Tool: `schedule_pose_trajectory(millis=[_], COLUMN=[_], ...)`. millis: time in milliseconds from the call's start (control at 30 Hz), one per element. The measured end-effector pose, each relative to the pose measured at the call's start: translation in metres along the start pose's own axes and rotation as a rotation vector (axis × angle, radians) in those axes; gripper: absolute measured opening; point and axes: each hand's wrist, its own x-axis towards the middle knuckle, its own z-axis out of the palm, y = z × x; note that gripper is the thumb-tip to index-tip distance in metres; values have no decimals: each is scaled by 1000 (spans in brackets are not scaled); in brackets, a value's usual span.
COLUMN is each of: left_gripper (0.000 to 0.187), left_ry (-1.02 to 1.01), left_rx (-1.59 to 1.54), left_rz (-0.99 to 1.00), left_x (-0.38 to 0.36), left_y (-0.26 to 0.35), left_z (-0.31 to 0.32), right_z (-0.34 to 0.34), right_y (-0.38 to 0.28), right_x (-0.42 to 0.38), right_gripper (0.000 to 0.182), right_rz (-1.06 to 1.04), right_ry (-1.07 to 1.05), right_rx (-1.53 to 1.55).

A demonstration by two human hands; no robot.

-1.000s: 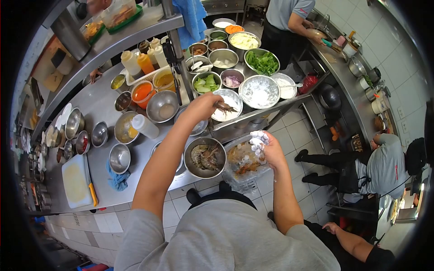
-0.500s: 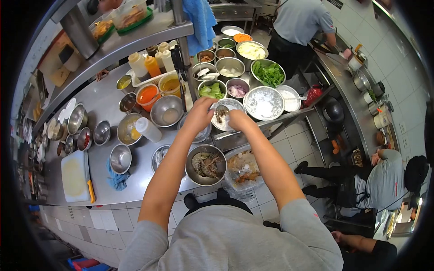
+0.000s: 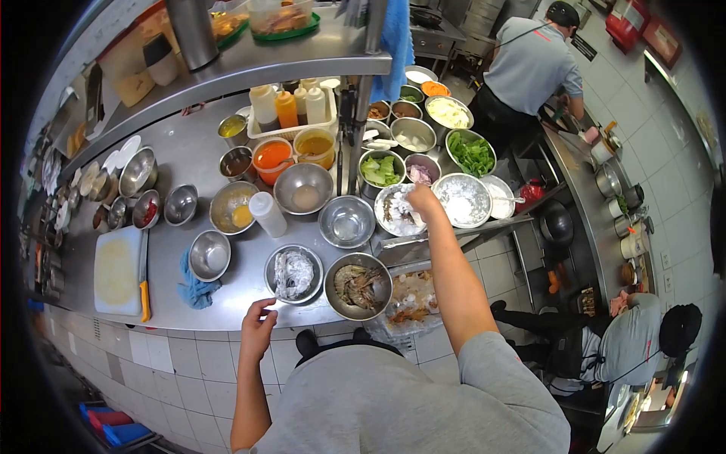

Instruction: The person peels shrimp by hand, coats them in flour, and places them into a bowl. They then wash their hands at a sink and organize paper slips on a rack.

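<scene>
My right hand point(image 3: 425, 203) reaches down over the bowl of white flour point(image 3: 408, 227). Its fingers look bent together at the flour, and what they hold is hidden. Beside them in the flour lies a dark, partly coated shrimp point(image 3: 395, 206). My left hand point(image 3: 259, 327) hangs near the table's front edge, fingers apart and holding nothing. Just above it is a metal bowl point(image 3: 316, 290) with white-coated pieces point(image 3: 293, 274). Right of that, another metal bowl holds raw shrimp point(image 3: 358, 286).
Vegetable containers point(image 3: 382, 169) stand behind the flour, with another floury bowl point(image 3: 463, 200) to its right. A squeeze bottle point(image 3: 268, 214), cutting board point(image 3: 119, 272) and yellow-handled knife point(image 3: 145, 301) are on the left. An overhead shelf point(image 3: 302, 69) crosses the table. A co-worker point(image 3: 533, 64) stands at the back.
My left hand has left the flour bowl and come down toward the table's front edge. The right hand stays at the flour. The view has shifted, showing the coated pieces more fully.
</scene>
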Motion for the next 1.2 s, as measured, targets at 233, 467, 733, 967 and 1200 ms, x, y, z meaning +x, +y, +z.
schedule_pose_trajectory(millis=[233,467,733,967,1200], left_gripper=[27,29,30,29,29], left_ry=[-1,12,51,80,108], left_rx=[-41,-93,-124,-104,-131], left_rz=[1,54,-10,17,0], left_x=[-9,-27,-37,-43,-51], left_y=[0,-17,-21,-24,-26], left_z=[-8,-23,-45,-45,-46], right_z=[43,21,18,21,11], right_y=[-3,40,6,13,6], right_x=[-2,38,-17,-10,1], right_gripper=[52,44,51,53,49], right_rz=[50,-116,-326,-283,-319], right_ry=[101,-161,-149,-195,-452], right_rx=[-598,-1041,-966,-952,-999])
